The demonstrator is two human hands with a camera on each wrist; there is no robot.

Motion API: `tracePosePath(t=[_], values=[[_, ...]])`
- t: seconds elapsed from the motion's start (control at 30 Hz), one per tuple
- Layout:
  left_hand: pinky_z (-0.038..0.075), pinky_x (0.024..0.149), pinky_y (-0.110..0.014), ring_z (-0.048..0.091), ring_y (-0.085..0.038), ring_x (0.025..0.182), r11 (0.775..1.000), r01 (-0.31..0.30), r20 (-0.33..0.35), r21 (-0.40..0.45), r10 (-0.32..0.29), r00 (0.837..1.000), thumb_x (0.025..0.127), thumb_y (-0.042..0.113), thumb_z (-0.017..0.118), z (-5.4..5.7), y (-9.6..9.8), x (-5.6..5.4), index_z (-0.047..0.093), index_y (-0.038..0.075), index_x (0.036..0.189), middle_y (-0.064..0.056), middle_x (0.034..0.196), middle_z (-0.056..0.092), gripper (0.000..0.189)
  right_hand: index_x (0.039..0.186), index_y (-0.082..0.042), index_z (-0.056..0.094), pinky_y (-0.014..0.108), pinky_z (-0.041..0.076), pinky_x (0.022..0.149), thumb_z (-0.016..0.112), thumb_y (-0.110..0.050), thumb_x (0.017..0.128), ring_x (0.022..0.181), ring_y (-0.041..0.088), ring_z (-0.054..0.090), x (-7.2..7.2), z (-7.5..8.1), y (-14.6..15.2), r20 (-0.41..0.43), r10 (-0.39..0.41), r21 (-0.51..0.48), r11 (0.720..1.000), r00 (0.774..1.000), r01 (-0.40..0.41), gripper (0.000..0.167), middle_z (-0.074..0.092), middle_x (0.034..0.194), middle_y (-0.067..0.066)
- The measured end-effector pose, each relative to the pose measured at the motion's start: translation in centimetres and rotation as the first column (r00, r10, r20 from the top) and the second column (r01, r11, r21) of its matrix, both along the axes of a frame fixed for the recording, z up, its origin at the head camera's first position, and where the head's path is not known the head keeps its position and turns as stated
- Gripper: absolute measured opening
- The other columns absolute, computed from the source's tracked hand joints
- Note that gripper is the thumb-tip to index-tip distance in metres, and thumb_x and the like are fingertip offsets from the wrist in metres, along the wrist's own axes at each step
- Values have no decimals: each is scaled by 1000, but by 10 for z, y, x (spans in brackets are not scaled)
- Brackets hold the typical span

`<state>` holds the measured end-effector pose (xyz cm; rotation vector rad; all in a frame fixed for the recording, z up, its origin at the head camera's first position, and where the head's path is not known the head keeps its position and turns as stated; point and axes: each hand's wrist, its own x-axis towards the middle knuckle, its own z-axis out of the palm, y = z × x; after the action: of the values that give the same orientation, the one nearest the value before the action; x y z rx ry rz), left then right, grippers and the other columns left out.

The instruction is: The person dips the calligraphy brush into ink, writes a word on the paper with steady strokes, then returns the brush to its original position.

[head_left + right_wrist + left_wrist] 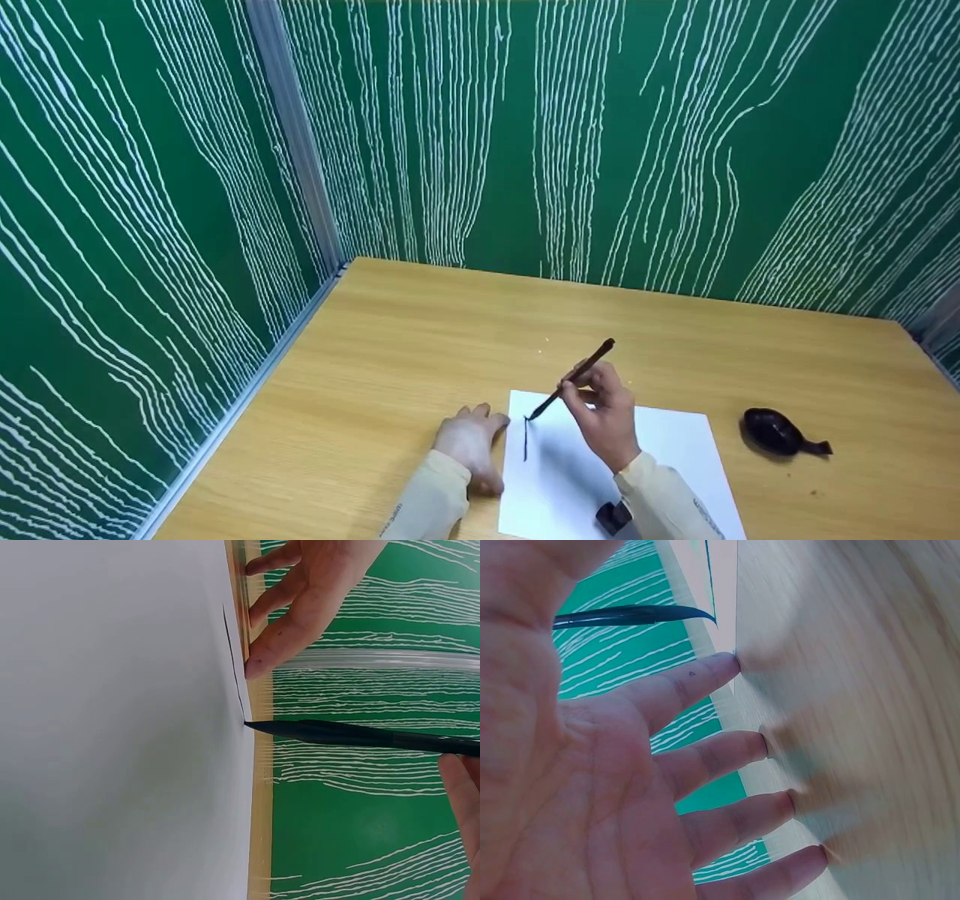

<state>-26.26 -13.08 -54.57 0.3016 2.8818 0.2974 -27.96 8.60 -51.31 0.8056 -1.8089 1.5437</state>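
My right hand (611,420) pinches a dark writing brush (577,373), slanted, its fine tip on a white sheet of paper (675,442). In the left wrist view the brush's tip (697,613) bends against the paper. A thin black line (526,442) runs down near the sheet's left edge, and the tip stands at its upper end. My left hand (466,441) rests beside that edge with fingers spread. Its fingertips (756,742) touch the wooden table, the index finger right at the paper's edge.
To the right of the sheet lies a small black spoon-shaped dish (772,432) with a short handle. A small black block (611,517) sits by my right wrist. Green panels (502,180) with white wavy lines wall the wooden table (420,322) at the back and left.
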Motion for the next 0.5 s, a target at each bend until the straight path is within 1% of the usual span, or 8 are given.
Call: tracePosePath(t=[0.1,0.23,0.37,0.5], values=[[56,124,-62,56,-45,157,1000,-10,-3,18,10,1000,64,41,108,3,1,1,62,26,161,-14,172,56,108,114,11,59,11,65,81,65,27,94,92,-7,76,1,1,0,0,-8,8,1000,1000,8,26,72,88,26],[54,126,-63,53,-45,160,999,-16,8,35,16,1000,64,40,109,6,1,2,62,26,161,-13,174,54,109,113,13,58,11,65,79,64,28,93,92,-11,74,1,1,1,-8,2,-1,1000,1000,-2,26,71,86,25],[51,129,-63,51,-45,161,999,-21,25,29,20,999,64,40,108,5,1,1,60,27,163,-12,176,52,111,112,13,59,11,65,77,63,28,92,89,-10,74,1,2,1,-14,5,-5,1000,1000,-5,25,71,84,24],[51,128,-62,52,-46,161,1000,-18,26,25,18,1000,64,40,108,5,1,1,60,26,163,-13,176,52,111,112,11,60,11,65,75,64,27,91,87,-9,73,2,3,1,-6,-11,3,1000,1000,11,27,71,83,23]])
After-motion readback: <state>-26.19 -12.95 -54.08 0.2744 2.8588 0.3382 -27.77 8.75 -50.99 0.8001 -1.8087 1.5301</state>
